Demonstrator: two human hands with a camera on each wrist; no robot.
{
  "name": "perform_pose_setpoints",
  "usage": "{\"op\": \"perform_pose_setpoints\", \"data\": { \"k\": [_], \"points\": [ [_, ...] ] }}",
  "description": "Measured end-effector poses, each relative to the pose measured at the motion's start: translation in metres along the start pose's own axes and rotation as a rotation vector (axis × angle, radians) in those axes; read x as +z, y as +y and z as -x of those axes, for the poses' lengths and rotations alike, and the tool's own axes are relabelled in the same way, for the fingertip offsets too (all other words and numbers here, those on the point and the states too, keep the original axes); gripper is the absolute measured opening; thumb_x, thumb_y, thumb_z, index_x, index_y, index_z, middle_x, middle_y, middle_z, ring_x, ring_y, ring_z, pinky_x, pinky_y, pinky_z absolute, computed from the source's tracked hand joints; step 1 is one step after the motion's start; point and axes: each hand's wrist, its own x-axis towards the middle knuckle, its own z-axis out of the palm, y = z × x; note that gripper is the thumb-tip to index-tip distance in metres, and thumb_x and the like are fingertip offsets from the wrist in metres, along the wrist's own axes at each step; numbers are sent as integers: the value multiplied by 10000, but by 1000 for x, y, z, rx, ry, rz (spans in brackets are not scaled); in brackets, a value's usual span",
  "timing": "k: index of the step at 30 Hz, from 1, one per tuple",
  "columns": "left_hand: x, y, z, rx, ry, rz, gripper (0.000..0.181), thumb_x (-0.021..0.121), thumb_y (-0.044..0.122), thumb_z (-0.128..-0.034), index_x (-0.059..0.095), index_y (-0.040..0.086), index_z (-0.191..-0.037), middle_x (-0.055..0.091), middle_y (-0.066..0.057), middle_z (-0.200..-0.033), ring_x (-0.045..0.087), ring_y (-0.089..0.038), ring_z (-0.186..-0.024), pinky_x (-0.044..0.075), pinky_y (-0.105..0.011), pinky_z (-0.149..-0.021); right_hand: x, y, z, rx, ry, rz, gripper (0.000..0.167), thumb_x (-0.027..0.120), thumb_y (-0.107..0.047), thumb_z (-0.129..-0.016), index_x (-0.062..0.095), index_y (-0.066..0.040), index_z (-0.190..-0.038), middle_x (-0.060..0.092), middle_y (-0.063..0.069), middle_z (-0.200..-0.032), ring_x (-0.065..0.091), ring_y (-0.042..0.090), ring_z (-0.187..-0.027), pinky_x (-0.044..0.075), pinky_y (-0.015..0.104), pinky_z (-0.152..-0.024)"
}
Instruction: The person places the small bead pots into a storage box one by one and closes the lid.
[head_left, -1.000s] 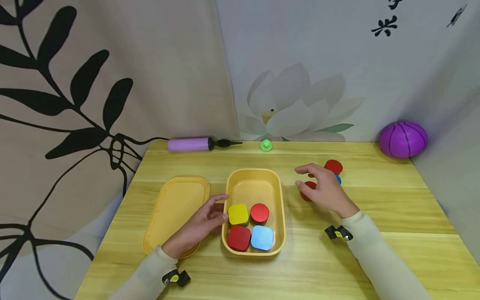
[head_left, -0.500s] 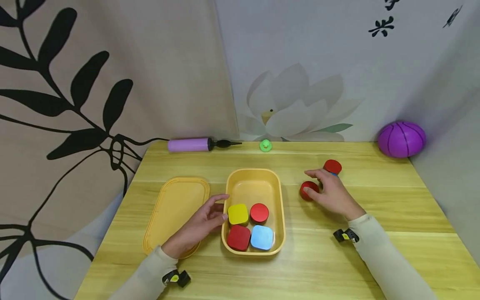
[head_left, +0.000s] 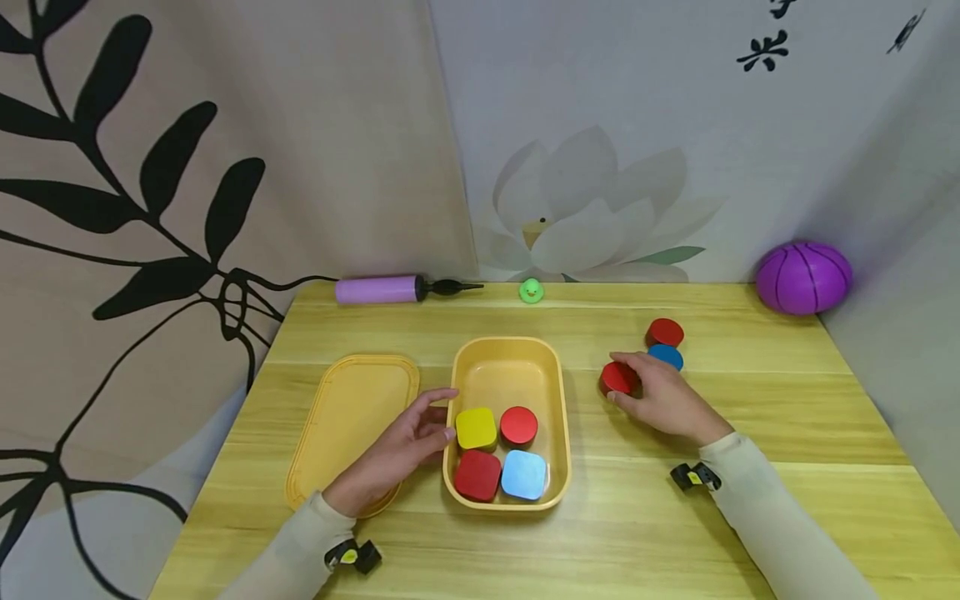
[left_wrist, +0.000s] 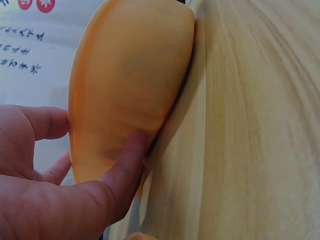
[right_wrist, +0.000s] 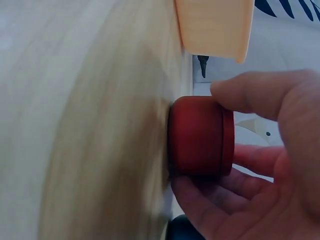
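In the head view my right hand holds a red round tin on the table, thumb on one side and fingers on the other. The right wrist view shows its lid line and the red tin upright between thumb and fingers. My left hand rests against the left outer wall of a yellow plastic box; in the left wrist view the thumb presses the wall of the box and a finger touches its rim. Inside lie a yellow square tin, a red round tin, a red square tin and a light blue square tin.
A blue round tin and another red round tin stand just behind the right hand. A yellow lid lies left of the box. Along the wall are a purple hand pump, a green duck and a purple ball.
My right hand has moved slightly right and towards me, and its fingers have closed round the front red round tin. The blue tin shows more fully. The left hand stays put.
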Motion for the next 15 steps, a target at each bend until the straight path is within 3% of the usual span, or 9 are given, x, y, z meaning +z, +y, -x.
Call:
{"op": "perform_pose_setpoints", "data": {
  "k": [7,15],
  "points": [
    [0,0,-1,-2,-3,14,611,622,273,-1086,333,273,-1625,463,-211,-1527,582,-303,-1304,590,-419,-995,-1,0,-1,-19,1,3,650,791,-266,-962,540,-4,-1500,612,230,-1457,607,389,-1269,512,569,-1054],
    [0,2,0,-6,-1,6,609,627,286,-1084,338,284,-1621,466,-205,-1526,575,-306,-1299,581,-412,-1005,-4,-2,-3,-79,82,8,651,822,-320,-939,587,-47,-1481,678,164,-1372,671,290,-1080,564,470,-917]
  ]
}}
